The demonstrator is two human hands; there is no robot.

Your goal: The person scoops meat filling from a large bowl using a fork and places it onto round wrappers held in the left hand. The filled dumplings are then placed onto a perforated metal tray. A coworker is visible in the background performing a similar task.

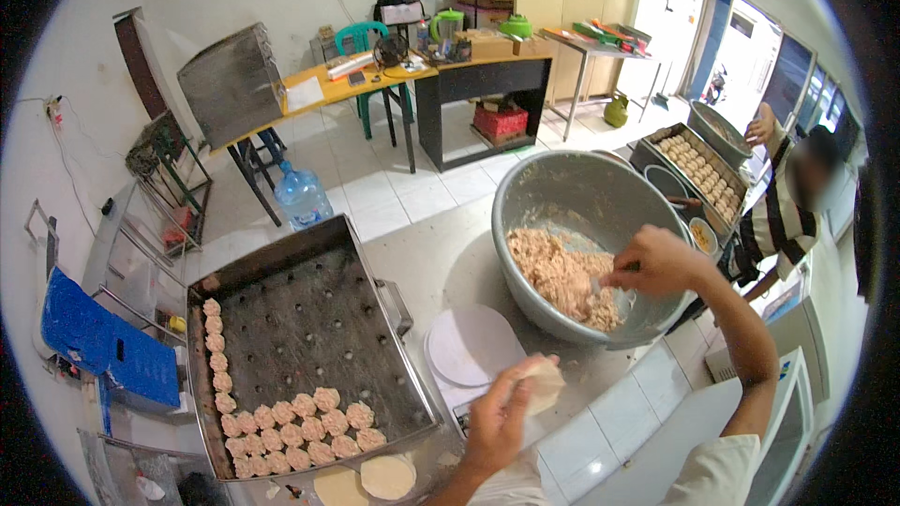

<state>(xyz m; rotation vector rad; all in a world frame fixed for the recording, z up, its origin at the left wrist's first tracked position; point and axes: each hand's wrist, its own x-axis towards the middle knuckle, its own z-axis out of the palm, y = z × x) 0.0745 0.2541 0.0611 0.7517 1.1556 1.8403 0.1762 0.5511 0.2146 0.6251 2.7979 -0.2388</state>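
My left hand (pixel 499 417) is closed on a round, pale dumpling wrapper (pixel 546 388), next to a white kitchen scale (pixel 471 347). My right hand (pixel 659 262) reaches into a large grey basin (pixel 523 189), its fingers wrapped round the handle of a small metal utensil (pixel 596 285). The utensil's tip is in the pinkish minced filling (pixel 553 267); its exact shape is hard to make out. To the left lies a dark metal tray (pixel 309 319) with perforations. Several filled dumplings (pixel 303 405) line its left side and near edge. More flat wrappers (pixel 388 476) lie by its near corner.
Beyond the basin, at right, a person in a striped top (pixel 773 230) stands near another tray of dumplings (pixel 701 169) and a metal basin (pixel 720 136). A water jug (pixel 302 195) stands on the floor past my tray. A yellow-topped table (pixel 328 89) runs along the back.
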